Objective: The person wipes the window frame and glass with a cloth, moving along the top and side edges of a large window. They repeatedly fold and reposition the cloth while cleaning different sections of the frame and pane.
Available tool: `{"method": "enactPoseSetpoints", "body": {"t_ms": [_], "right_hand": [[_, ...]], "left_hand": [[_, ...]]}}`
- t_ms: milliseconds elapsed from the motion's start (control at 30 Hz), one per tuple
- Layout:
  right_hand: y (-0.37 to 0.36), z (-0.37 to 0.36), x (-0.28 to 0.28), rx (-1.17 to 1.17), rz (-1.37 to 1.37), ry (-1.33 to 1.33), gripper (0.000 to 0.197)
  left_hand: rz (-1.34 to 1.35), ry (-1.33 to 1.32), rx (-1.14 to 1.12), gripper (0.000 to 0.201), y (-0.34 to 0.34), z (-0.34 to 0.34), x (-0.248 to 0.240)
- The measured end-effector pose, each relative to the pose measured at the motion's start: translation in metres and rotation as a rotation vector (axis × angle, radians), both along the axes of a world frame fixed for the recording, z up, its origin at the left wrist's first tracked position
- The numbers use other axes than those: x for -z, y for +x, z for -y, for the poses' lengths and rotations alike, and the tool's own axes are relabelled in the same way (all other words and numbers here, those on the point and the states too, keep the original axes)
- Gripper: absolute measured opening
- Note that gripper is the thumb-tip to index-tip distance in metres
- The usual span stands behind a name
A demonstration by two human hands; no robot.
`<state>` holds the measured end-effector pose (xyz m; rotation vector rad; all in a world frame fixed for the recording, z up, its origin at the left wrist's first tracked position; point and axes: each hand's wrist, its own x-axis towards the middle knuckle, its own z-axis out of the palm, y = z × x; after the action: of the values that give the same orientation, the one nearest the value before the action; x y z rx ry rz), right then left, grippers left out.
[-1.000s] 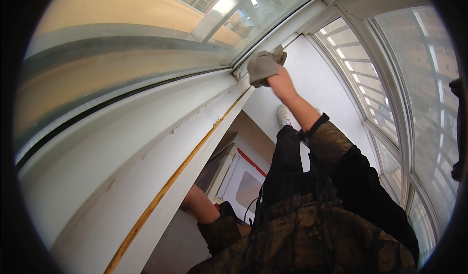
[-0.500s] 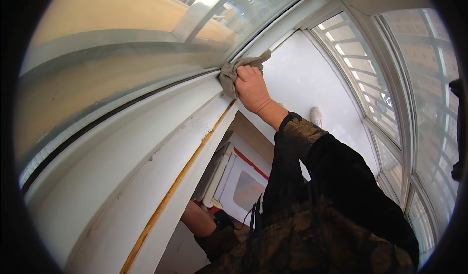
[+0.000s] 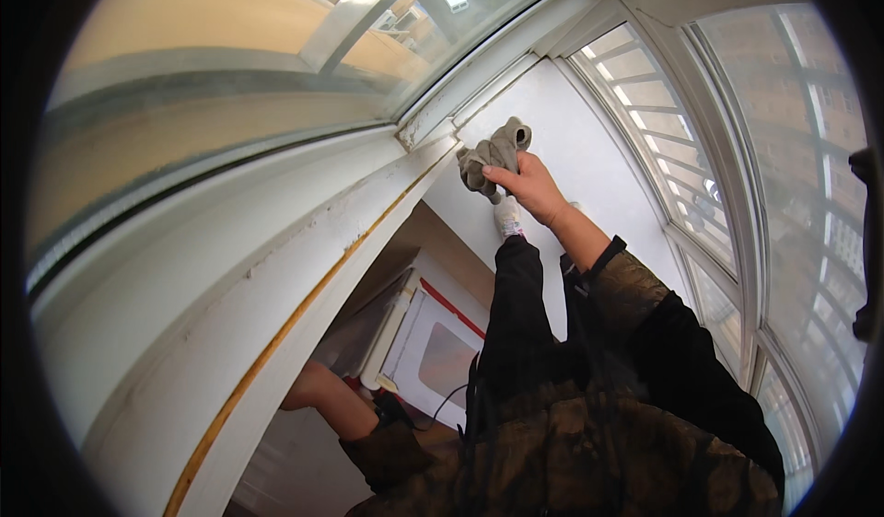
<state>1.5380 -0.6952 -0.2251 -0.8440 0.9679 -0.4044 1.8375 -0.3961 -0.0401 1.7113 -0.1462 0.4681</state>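
Note:
A crumpled grey cloth [image 3: 497, 156] is bunched in my right hand [image 3: 532, 188], the thumb pressed over it. The hand hangs above the white ledge, just right of the corner of the white window frame [image 3: 276, 241], apart from the frame. Dark smudges and specks mark the frame at this corner and along its inner strip. Below the frame's inner edge, my left hand [image 3: 306, 388] reaches to the left. Its fingers are hidden behind that edge, so what it touches cannot be seen.
A large window pane [image 3: 212, 103] lies at the left, with barred windows [image 3: 635, 93] curving along the right. My shoes stand on the white surface [image 3: 562, 130]. Below are a white panel with a red edge [image 3: 442, 351] and a pale roller-like bar [image 3: 387, 333].
My right hand has drawn the cloth off the frame corner, toward the right and slightly nearer. My left hand has shifted left along the frame's edge, and the view has moved a little.

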Motion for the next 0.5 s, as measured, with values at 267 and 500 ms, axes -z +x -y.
{"method": "enactPoseSetpoints", "body": {"t_ms": [267,500], "right_hand": [[-0.008,-0.006,-0.069,0.034,0.296,0.380,0.028],[-0.029,0.005,-0.110,-0.316,0.156,0.247,0.023]], "left_hand": [[-0.953,0.323,0.211,0.059,-0.116,0.006,0.067],[-0.491,0.542,1.169,0.086,-0.192,0.149,0.122]]}}
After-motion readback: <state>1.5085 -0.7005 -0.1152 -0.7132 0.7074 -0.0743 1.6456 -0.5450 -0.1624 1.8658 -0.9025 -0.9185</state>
